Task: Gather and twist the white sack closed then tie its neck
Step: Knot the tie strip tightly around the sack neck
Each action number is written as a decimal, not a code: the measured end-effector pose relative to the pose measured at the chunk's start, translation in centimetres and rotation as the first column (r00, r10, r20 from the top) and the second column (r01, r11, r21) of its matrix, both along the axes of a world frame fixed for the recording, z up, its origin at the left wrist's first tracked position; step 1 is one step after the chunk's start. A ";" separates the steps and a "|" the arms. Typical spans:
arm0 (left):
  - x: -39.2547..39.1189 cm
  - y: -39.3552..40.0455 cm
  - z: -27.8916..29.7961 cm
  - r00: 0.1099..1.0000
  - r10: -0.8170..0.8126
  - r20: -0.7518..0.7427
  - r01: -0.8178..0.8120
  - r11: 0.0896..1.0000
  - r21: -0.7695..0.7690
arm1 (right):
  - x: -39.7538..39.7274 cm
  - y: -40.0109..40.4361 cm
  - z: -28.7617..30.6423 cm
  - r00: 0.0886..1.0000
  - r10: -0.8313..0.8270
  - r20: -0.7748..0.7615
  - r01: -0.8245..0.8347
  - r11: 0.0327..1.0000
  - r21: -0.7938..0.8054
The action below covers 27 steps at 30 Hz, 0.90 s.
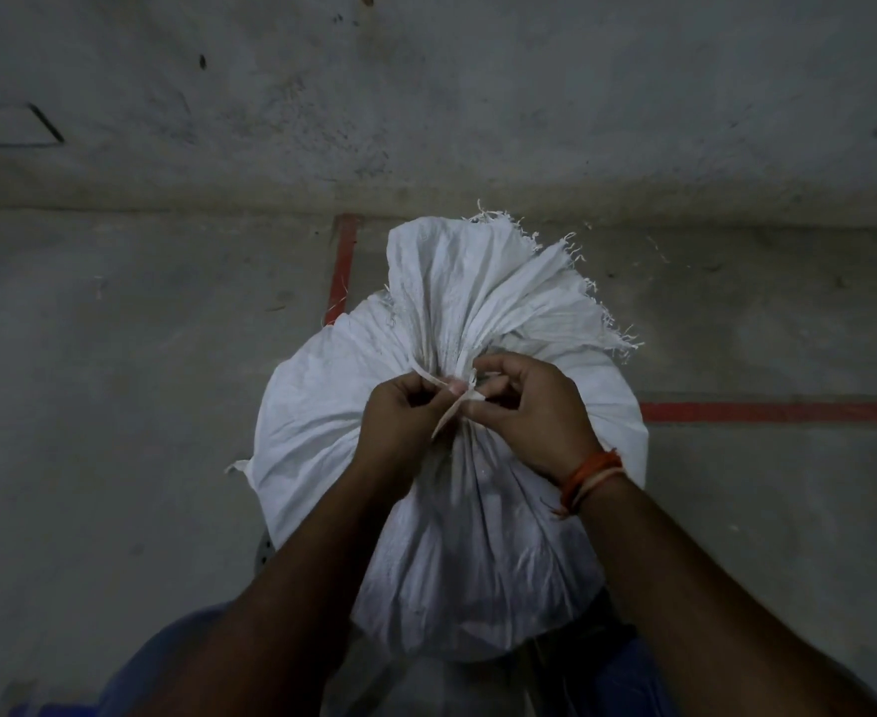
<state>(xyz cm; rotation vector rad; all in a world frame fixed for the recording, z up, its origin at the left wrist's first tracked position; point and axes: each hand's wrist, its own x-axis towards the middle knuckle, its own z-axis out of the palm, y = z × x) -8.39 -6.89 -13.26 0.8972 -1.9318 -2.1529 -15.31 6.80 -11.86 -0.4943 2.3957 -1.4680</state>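
We pinch the tie strip (444,406) with left hand (400,421) and right hand (529,406), fingers curled, at the white sack (322,432) neck (frayed mouth fanning toward one o'clock), cinching the gather.

Both bare forearms came up from the bottom corners and angled inward so the hands met in the middle. The left hand (400,414) was curled up, thumb and fingertips pinched together on a thin pale strip. The right hand (532,406) sat just beside it, almost touching, fingers bent and pinching the same way, knuckles facing up and toward the camera. The right wrist was bent a bit and had orange and pale thread bands (589,476) wrapped round it.
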 end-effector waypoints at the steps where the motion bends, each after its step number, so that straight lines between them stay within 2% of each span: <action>1: -0.1 -0.2 0.6 0.999 0.008 0.032 -0.004 0.994 -0.107 | 0.1 -0.1 0.0 1.000 -0.018 -0.004 0.018 1.000 -0.001; 4: 0.2 -1.1 2.2 0.989 0.051 0.141 0.013 0.910 -0.415 | 0.3 -0.5 0.0 0.997 -0.065 -0.036 0.066 0.998 0.023; 7: 1.0 -1.9 3.0 0.971 -0.145 0.190 0.230 0.790 -0.568 | 0.7 -0.9 0.0 0.995 -0.055 -0.080 0.058 0.998 0.034; 9: 1.2 -2.1 2.8 0.955 -0.211 0.209 0.297 0.714 -0.633 | 0.7 -1.0 0.0 0.997 -0.020 -0.073 0.024 0.998 0.059; 16: 0.5 -2.8 1.6 0.973 -0.141 0.182 0.230 0.650 -0.724 | 1.0 -1.2 0.4 0.994 0.029 -0.107 -0.006 0.979 0.206; 21: 0.1 -3.1 1.3 0.987 -0.008 0.161 0.133 0.609 -0.782 | 1.5 -0.9 1.6 0.997 0.072 -0.020 -0.067 0.977 0.202; 24: -0.1 -3.5 1.2 0.991 0.003 0.134 0.100 0.648 -0.755 | 1.9 -0.5 2.5 0.992 0.120 -0.036 -0.110 0.973 0.204; 27: -0.4 -3.2 1.0 0.994 0.001 0.112 0.083 0.669 -0.738 | 1.6 -0.2 3.4 0.992 0.129 0.011 -0.129 0.977 0.168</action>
